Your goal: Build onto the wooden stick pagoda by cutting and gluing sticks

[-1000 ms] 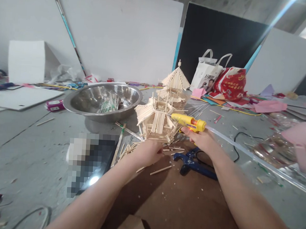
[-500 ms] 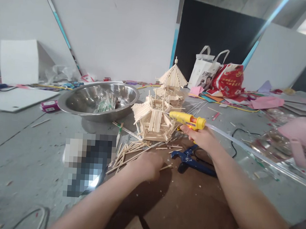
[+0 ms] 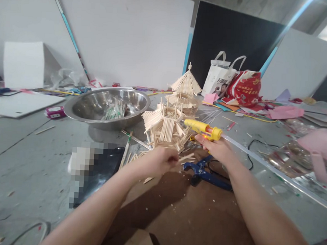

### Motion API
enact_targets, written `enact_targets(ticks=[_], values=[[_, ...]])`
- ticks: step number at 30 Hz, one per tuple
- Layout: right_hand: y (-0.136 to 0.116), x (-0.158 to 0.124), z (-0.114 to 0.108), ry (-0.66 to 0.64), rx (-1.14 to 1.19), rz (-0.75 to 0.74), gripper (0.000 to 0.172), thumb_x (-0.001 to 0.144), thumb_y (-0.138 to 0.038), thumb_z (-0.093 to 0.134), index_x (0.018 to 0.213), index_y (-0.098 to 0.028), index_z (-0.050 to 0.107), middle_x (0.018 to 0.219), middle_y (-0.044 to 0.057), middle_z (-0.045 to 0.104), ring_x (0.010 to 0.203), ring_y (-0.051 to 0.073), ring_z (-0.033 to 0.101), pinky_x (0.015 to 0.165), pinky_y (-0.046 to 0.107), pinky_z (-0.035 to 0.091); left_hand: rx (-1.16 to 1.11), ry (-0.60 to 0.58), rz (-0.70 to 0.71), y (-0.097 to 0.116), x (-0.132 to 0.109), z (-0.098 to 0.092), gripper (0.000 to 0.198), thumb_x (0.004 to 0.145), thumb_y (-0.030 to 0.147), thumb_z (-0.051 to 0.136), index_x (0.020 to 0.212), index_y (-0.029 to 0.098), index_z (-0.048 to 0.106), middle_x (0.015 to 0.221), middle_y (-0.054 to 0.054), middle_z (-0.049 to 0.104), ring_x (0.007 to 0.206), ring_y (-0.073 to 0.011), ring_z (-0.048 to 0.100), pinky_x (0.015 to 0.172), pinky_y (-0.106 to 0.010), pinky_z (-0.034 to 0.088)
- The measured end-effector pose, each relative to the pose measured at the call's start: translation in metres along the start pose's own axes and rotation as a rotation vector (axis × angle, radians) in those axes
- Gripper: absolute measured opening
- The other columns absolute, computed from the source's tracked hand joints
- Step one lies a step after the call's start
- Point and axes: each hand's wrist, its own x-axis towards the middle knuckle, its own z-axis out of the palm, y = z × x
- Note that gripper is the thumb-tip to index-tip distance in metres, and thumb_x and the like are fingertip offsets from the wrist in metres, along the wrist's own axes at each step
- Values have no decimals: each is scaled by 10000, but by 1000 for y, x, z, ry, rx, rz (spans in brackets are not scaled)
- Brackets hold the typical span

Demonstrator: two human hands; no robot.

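Note:
A pavilion-like model of thin wooden sticks (image 3: 166,129) stands in the middle, with a taller pointed-roof stick tower (image 3: 187,82) behind it. My right hand (image 3: 216,148) is wrapped round a yellow glue gun (image 3: 203,129), its nozzle pointing left at the model's right side; a long clear glue stick (image 3: 273,173) runs out of its back. Just in front of the model is my left hand (image 3: 162,161), fingers closed and pinching a short wooden stick (image 3: 186,158) that points right. Loose sticks (image 3: 133,157) lie partly hidden behind my left forearm.
Blue pliers (image 3: 204,174) lie on the brown board (image 3: 185,220) below my right hand. A metal basin (image 3: 105,122) with wrapped sticks sits back left, a dark phone-like object (image 3: 105,170) nearer. Bags (image 3: 245,88) and paper scraps lie at the back right.
My left hand has risen from the loose sticks towards the model's front, now with a stick showing in its fingers. My right hand and the glue gun have barely moved; the view has shifted slightly.

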Motion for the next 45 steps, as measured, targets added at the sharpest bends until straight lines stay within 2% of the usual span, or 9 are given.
enact_targets(ticks=[4,7,12,17,22,27,35,40,45], values=[[3,1,1,-20,67,47,374,682,-554,437,682,-226,615,460,-4,544,517,163,542,470,256,396,-91,179,-60,10,-6,-28,122,616,241,563,523,163,559,459,28,462,435,-67,356,438,-184,247],[2,3,-4,-23,141,90,398,665,-572,445,680,-206,601,525,5,571,518,152,542,476,259,406,-178,244,-97,14,-9,-34,135,564,226,614,475,158,541,437,33,449,422,-62,351,428,-185,237],[8,8,-23,-42,347,142,386,628,-554,514,685,-174,552,416,-27,494,379,103,456,397,226,366,-134,248,-84,12,-10,-24,114,567,254,609,510,163,574,458,28,477,447,-72,367,438,-182,247],[42,19,-37,-104,469,278,383,592,-528,575,688,-160,527,413,-35,476,339,77,414,315,186,282,67,212,-31,9,-9,-18,170,610,307,567,507,172,568,451,29,475,433,-70,360,435,-181,240],[77,17,-36,-134,526,468,383,556,-478,637,709,-146,524,447,-31,492,334,78,430,313,194,331,72,296,-102,0,-21,-9,154,620,293,548,511,184,562,454,29,494,390,-69,370,405,-175,237],[99,10,-34,-124,602,517,360,601,-458,618,751,-147,516,504,-20,524,355,75,451,356,208,384,11,262,-174,-17,-41,12,155,660,335,506,626,195,563,489,23,542,352,-73,388,386,-176,245],[123,21,-16,-112,349,558,376,737,-480,446,850,-127,510,567,21,571,434,100,522,450,235,443,60,259,-239,-30,-58,31,226,715,391,416,641,185,472,533,28,545,363,-76,417,392,-183,273],[133,34,-4,-100,-34,566,452,739,-490,417,887,-89,566,690,129,623,701,220,598,601,312,442,450,383,-306,-32,-63,38,236,803,296,268,743,181,465,635,-15,572,530,-120,515,501,-219,330],[134,28,1,-51,-326,531,522,706,-541,410,899,-96,605,943,195,591,934,291,527,740,381,388,794,432,-413,-37,-66,44,250,827,276,233,891,188,458,759,-59,601,695,-174,568,580,-262,347]])
